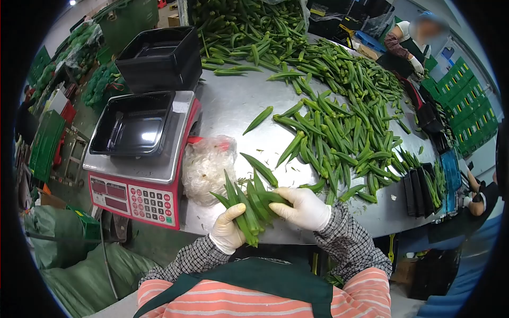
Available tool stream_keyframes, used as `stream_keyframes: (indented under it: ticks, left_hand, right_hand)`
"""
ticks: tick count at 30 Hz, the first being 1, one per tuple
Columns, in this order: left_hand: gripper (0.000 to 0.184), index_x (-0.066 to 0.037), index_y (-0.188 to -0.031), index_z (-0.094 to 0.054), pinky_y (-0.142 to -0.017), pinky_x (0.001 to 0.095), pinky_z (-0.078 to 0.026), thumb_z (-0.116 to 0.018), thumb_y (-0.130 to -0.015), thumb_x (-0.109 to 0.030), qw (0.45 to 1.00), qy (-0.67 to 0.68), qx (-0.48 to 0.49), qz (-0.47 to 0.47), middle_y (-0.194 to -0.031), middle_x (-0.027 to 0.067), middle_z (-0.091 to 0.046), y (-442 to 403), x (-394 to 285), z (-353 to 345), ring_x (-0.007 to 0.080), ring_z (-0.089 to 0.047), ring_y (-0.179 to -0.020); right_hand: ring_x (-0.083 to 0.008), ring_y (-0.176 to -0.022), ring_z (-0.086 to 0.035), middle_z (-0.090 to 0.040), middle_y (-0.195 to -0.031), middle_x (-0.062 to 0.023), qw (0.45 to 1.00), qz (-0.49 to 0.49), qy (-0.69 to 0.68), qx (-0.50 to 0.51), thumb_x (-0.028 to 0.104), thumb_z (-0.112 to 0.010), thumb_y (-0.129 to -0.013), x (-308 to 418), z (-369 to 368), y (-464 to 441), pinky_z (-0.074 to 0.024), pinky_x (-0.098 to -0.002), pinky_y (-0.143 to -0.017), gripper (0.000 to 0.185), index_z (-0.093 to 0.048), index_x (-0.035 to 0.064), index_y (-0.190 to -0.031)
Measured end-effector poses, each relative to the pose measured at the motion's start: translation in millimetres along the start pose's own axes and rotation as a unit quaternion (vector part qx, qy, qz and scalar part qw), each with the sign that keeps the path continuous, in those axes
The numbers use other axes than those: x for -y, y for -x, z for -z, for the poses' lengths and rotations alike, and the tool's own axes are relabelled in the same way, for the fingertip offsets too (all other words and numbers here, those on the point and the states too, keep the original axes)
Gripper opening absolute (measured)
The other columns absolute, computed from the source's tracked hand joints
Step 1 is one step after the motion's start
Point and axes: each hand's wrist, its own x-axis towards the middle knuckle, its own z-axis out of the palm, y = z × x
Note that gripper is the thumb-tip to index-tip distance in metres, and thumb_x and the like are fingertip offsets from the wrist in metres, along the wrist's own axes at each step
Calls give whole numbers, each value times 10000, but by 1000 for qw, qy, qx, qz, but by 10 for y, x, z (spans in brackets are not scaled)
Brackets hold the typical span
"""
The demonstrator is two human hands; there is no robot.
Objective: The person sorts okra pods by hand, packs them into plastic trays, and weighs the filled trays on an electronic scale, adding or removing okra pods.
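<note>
Both my hands wear white gloves and meet at the near edge of the metal table. My left hand (228,229) is closed round the lower part of a bunch of okra (248,212), its pods pointing up and away from me. On the right of the bunch, my right hand (302,208) grips okra pods between thumb and fingers. A single okra pod (259,168) lies just beyond the bunch. To the left sits a crumpled clear plastic bag (208,172). Farther left, a black plastic tray (132,124) rests on a red digital scale (139,204).
A large heap of okra (344,122) covers the table's right and far side. Stacked black trays (159,58) stand behind the scale. Black trays (419,191) with okra are at the right edge. A co-worker (416,45) stands at the far right, another person (480,201) nearer.
</note>
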Motion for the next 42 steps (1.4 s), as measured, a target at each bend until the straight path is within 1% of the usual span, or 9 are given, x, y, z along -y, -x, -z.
stream_keyframes:
  ticks: [1,3,5,13,15,18,22,37,42]
  left_hand:
    - [530,-14,-1292,-380,-956,468,-413,-567,-825,-180,1000,15,1,2,-1228,194,-500,22,9,9,326,-513,-1118]
    - [577,-14,-1309,-364,-998,507,-368,-574,-806,-205,999,44,0,17,-1250,218,-477,47,-32,78,366,-470,-1164]
    - [597,-14,-1314,-359,-1019,521,-342,-584,-796,-209,999,42,3,5,-1256,226,-468,45,-86,-9,375,-451,-1183]
    - [655,7,-1342,-313,-1052,540,-281,-572,-779,-207,999,37,16,-22,-1296,240,-421,125,-167,-86,375,-399,-1232]
    - [668,12,-1345,-306,-1049,543,-284,-571,-776,-219,999,25,19,-24,-1298,242,-419,130,-191,-95,376,-399,-1232]
    - [730,-11,-1366,-289,-1015,569,-312,-582,-761,-298,999,-19,-5,-40,-1323,238,-402,100,-183,-120,397,-412,-1217]
    - [743,4,-1364,-286,-993,552,-348,-579,-761,-315,999,-22,-15,-41,-1318,242,-404,10,-150,-156,395,-417,-1214]
    - [506,-8,-1278,-400,-944,429,-414,-558,-830,-181,999,-34,3,-34,-1210,173,-512,-72,-59,-343,276,-520,-1099]
    - [351,-16,-1175,-491,-778,288,-486,-567,-870,-173,965,-172,-20,-198,-1039,75,-593,3,-345,-770,157,-588,-914]
  right_hand:
    - [-137,-750,-593,-632,-830,-96,999,-8,-34,-25,153,-606,-849,-58,-9,-18,-483,-275,-705,290,-578,1,-1094]
    - [-130,-731,-581,-621,-813,-87,977,-80,-170,-104,160,-609,-842,-175,49,-155,-478,-276,-695,263,-592,-1,-1049]
    - [-310,-794,-624,-620,-852,-175,983,-102,1,-154,205,-593,-833,-70,198,-339,-495,-344,-717,264,-600,17,-1019]
    - [-337,-864,-597,-591,-957,-171,946,-97,296,-89,277,-599,-795,-337,-167,-745,-481,-401,-772,287,-612,38,-955]
    - [-269,-733,-610,-615,-831,-132,960,-35,196,-199,243,-609,-800,-437,-66,-679,-487,-358,-670,275,-610,6,-940]
    - [-56,-576,-484,-553,-684,12,936,-170,-261,-162,205,-586,-864,-300,255,-520,-395,-202,-519,200,-602,9,-903]
    - [-78,-620,-542,-567,-735,-24,898,-182,-383,-121,235,-636,-855,-325,286,-295,-451,-221,-521,268,-525,27,-984]
    - [-169,-871,-594,-596,-970,-83,815,-85,-568,-78,213,-518,-927,-180,192,-95,-517,-288,-719,340,-459,-1,-1185]
    - [-130,-1005,-518,-555,-1106,-90,927,17,-359,-105,134,-511,-904,588,88,-554,-430,-266,-870,363,-443,-20,-1225]
